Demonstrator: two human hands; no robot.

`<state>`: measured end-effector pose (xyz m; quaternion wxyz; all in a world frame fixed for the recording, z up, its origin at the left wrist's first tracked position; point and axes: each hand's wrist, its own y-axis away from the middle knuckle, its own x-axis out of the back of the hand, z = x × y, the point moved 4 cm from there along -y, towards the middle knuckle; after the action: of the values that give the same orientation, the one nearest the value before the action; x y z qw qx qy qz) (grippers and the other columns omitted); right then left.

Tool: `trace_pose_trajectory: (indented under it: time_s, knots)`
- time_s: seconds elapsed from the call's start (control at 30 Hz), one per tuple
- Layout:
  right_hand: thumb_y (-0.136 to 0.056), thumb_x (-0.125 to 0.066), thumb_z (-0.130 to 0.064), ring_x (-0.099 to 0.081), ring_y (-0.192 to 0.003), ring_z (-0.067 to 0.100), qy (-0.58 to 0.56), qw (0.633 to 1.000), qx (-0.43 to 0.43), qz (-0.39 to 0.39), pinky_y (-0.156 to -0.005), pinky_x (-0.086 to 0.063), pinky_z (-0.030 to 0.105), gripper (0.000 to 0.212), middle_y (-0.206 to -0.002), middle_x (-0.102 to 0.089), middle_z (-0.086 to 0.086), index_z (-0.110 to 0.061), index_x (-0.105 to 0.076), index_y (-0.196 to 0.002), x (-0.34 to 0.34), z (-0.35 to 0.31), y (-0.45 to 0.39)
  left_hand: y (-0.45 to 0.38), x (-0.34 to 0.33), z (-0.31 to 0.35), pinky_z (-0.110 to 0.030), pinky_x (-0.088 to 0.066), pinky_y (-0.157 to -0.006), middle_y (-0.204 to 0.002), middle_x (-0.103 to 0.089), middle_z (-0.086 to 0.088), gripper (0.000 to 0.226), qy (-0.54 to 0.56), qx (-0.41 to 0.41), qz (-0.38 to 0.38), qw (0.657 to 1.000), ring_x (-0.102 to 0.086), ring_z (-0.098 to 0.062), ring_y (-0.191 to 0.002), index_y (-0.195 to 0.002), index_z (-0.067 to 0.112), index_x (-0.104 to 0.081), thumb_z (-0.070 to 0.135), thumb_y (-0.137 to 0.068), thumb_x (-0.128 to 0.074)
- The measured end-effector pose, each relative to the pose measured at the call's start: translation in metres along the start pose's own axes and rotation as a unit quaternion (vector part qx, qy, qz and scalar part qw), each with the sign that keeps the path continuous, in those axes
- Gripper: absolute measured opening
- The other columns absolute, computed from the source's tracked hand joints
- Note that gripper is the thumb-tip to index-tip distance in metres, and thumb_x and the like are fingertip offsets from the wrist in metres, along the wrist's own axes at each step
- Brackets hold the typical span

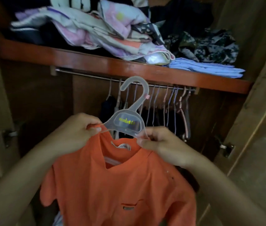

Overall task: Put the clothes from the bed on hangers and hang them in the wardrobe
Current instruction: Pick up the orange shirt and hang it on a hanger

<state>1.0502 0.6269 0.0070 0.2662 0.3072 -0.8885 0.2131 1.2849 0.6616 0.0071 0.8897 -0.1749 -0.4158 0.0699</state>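
Note:
An orange T-shirt [117, 185] hangs on a translucent plastic hanger [129, 118] with yellow lettering, held up in front of the open wardrobe. My left hand [75, 132] pinches the hanger's left arm together with the shirt's shoulder. On the other side my right hand [163, 145] pinches the hanger's right arm at the collar. The hanger's hook sits just below and in front of the metal rail [88, 75], not on it.
Several empty hangers [169, 101] and dark clothes hang on the rail's right half. The wooden shelf [96, 62] above carries piles of folded clothes [109, 28]. Wardrobe doors [259, 111] stand open at both sides.

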Motion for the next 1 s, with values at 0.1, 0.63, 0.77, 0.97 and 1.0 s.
trace_pose_trajectory:
  time_s: [0.1,0.63,0.77,0.97,1.0]
  knots:
    - [-0.099,-0.059,-0.015,-0.063,-0.078,0.011,-0.047,0.998,-0.02,-0.045,-0.076,-0.051,0.028,0.015,-0.084,-0.068,0.004,-0.006,-0.07,-0.098,-0.02,0.002,-0.02,0.006,0.005,-0.021,-0.038,-0.052,-0.081,-0.082,-0.072,0.011,0.022,-0.025,0.046,0.044,0.998,-0.067,-0.006,-0.083,-0.083,0.029,-0.074,0.013,-0.092,-0.062]
    - [-0.084,-0.068,-0.025,-0.065,-0.053,0.014,-0.216,0.962,-0.16,-0.048,-0.046,-0.048,0.02,0.019,-0.062,-0.067,0.003,-0.006,-0.073,-0.084,-0.112,0.019,-0.112,0.096,-0.045,-0.001,-0.038,-0.055,-0.071,-0.063,-0.067,0.001,0.067,-0.055,0.252,0.123,0.958,-0.068,-0.019,-0.069,-0.072,0.024,-0.066,0.081,-0.08,-0.031]
    - [-0.087,-0.068,-0.022,-0.069,-0.065,0.019,-0.26,0.944,-0.184,-0.082,-0.048,-0.054,0.025,0.021,-0.076,-0.069,0.009,-0.004,-0.069,-0.098,-0.124,0.018,-0.125,0.098,-0.056,0.007,-0.033,-0.051,-0.067,-0.074,-0.065,0.005,0.057,-0.072,0.278,0.043,0.957,-0.065,-0.013,-0.073,-0.077,0.028,-0.058,0.082,-0.077,-0.039]
    - [-0.095,-0.063,-0.022,-0.073,-0.073,0.021,-0.275,0.939,-0.183,-0.098,-0.053,-0.057,0.027,0.024,-0.085,-0.074,0.011,-0.004,-0.064,-0.111,-0.131,0.019,-0.141,0.091,-0.053,-0.015,-0.039,-0.051,-0.077,-0.093,-0.064,-0.003,0.013,-0.129,0.281,0.079,0.948,-0.065,-0.03,-0.091,-0.098,0.022,-0.046,0.034,-0.095,-0.049]
    - [-0.095,-0.062,-0.023,-0.074,-0.073,0.02,-0.27,0.941,-0.177,-0.097,-0.055,-0.058,0.027,0.025,-0.085,-0.075,0.009,-0.005,-0.065,-0.112,-0.13,0.02,-0.145,0.093,-0.048,-0.015,-0.038,-0.05,-0.076,-0.092,-0.064,-0.003,0.011,-0.136,0.278,0.095,0.946,-0.065,-0.031,-0.091,-0.099,0.021,-0.045,0.032,-0.096,-0.048]
